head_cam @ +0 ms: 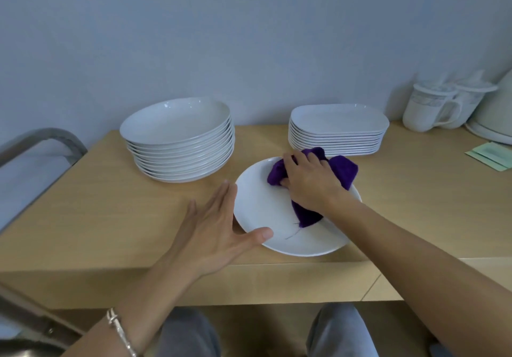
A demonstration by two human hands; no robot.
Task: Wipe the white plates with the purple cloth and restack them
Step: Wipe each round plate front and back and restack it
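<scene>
Plates fill the middle of the frame. A single round white plate (266, 218) lies flat on the wooden table (110, 204), close to the near edge. On it is the purple cloth (343, 169), bunched up, with one end spilling over the plate's far right rim and a loose thread trailing across the plate's bare centre.

The right hand (310, 182) lies on top of the cloth with its fingers curled into the fabric, pressing it onto the plate. The left hand (216, 226) is spread with straight fingers beside the plate's left edge, its thumb laid over the near rim.

Behind, at centre left, stands a tall stack of round plates (180, 140), leaning slightly. To the right of centre is a lower stack of oblong plates (336, 129), just beyond the cloth.

At the upper right are two lidded mugs (426, 110), whose contents cannot be seen, beside a white kettle-like vessel (496, 113) cut off by the frame. Below them lie pale green packets (490, 154). A silver bracelet (119, 329) circles the left wrist.
</scene>
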